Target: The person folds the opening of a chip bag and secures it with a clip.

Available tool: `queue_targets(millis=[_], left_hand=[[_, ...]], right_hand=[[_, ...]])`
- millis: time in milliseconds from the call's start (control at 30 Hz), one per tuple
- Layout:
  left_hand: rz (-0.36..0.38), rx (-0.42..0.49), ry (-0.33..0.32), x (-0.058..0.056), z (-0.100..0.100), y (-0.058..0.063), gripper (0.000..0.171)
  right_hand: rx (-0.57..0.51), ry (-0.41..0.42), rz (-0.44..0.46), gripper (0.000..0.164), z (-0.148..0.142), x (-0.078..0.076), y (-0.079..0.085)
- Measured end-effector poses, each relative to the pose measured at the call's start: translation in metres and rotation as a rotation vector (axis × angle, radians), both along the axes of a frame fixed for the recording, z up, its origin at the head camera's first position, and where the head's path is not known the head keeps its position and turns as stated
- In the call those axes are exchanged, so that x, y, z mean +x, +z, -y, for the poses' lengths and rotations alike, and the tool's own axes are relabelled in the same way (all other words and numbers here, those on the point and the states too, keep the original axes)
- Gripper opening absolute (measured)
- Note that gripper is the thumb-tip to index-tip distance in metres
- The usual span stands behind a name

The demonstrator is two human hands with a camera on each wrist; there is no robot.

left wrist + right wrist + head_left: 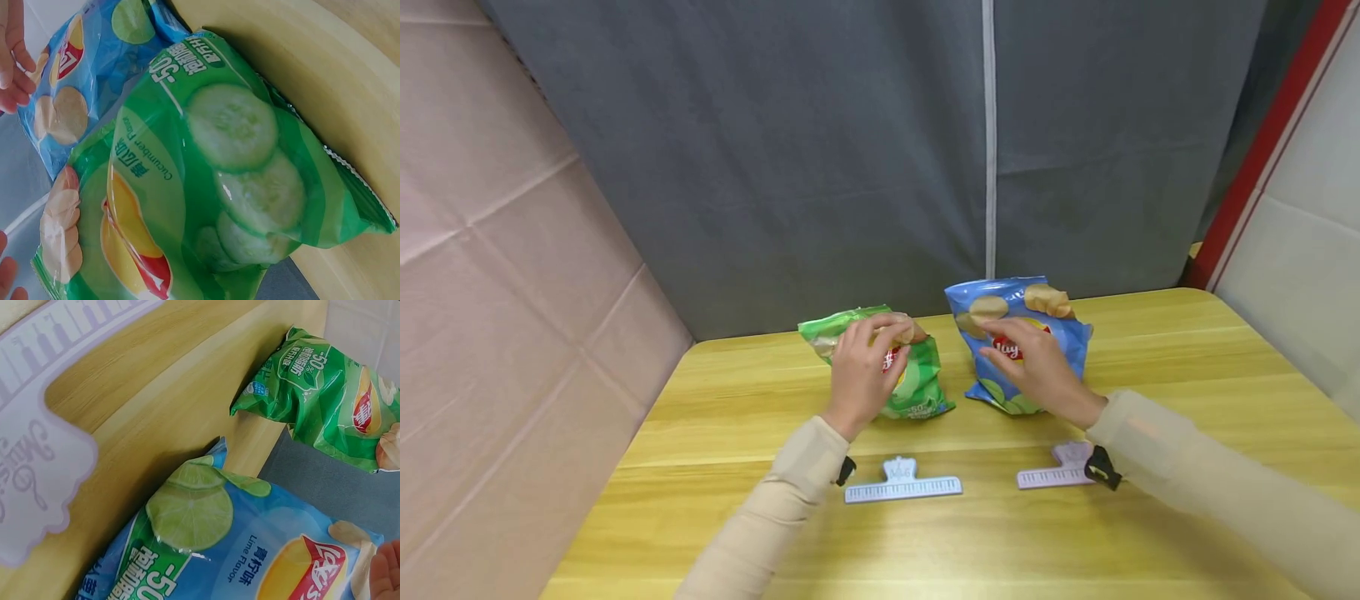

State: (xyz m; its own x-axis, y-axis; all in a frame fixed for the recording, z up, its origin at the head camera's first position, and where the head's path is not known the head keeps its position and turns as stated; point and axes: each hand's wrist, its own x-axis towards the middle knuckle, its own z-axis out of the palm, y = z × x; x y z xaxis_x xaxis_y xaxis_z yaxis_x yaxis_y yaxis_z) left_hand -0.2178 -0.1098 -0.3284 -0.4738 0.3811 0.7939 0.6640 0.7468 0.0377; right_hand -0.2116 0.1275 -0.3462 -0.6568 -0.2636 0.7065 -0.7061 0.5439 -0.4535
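Note:
A green cucumber-flavour chip bag (917,379) stands on the wooden table, its front and cucumber slices large in the left wrist view. My left hand (867,367) is in front of its upper part with fingers loosely bent; in the left wrist view the fingertips (7,269) appear apart from the bag. To the right stands a blue lime-flavour chip bag (1063,346). My right hand (1037,367) is before it, thumb and fingers spread apart. Its fingertips show at the edge of the right wrist view, beside the bag's top; contact cannot be told.
A pale blue bag clip (902,483) with a piano-key pattern lies on the table (760,408) nearer me. A similar lilac clip (1051,477) lies under my right wrist. Behind the table hangs a grey curtain (820,167); a pinkish wall (512,317) is at left.

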Motion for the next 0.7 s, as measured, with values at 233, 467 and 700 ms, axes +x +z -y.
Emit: queue_targets(millis=[233,467,700], left_hand=[[-0.017,0.062,-0.005,-0.002,0.006,0.004,0.02],[-0.026,0.115,-0.01,-0.005,0.011,0.004,0.014],[-0.047,0.139,0.002,-0.009,0.017,0.006,0.014]], right_hand=[[-0.053,-0.013,0.063,0.026,0.008,-0.002,-0.004],[-0.081,-0.004,0.179,0.015,0.015,-0.003,-0.013],[-0.098,-0.011,0.239,0.014,0.022,-0.008,-0.019]])
